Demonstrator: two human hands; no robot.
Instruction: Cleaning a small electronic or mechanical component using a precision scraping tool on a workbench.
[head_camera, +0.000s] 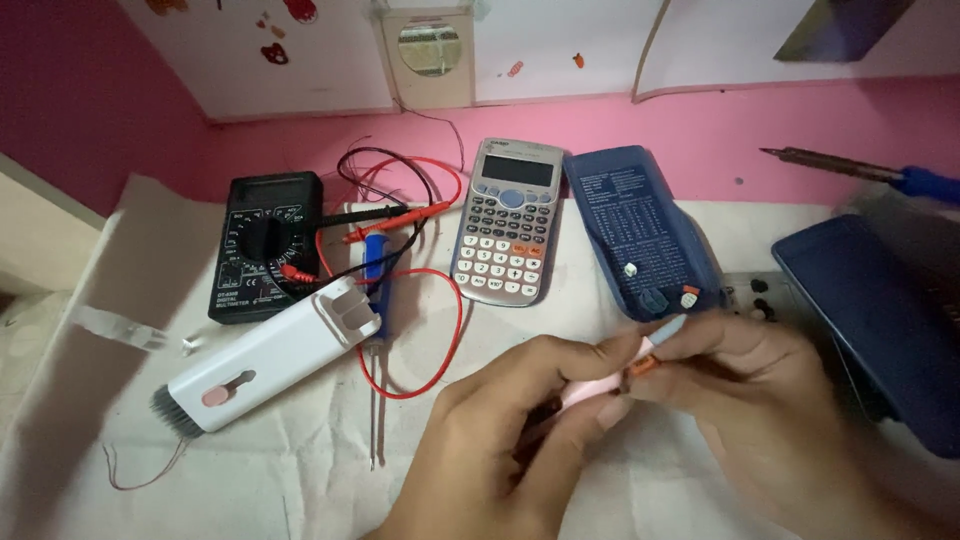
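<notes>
Both my hands meet low in the middle of the head view over a white cloth (300, 470). My left hand (490, 440) grips a small pink tool (590, 388) by its body. My right hand (760, 400) pinches the same tool near its orange band and pale blue-grey tip (668, 330). The hands are blurred, so the tool's lower end is hidden. A grey calculator (508, 222) lies just beyond my hands, with its dark blue slide cover (640, 230) lying inside-up to its right.
A black multimeter (262, 243) with red and black leads (400, 215) lies at the left. A white cleaning kit with a brush end (265, 360) and a blue screwdriver (374, 275) lie beside it. A dark blue case (880, 320) and a soldering iron (860, 170) sit at the right.
</notes>
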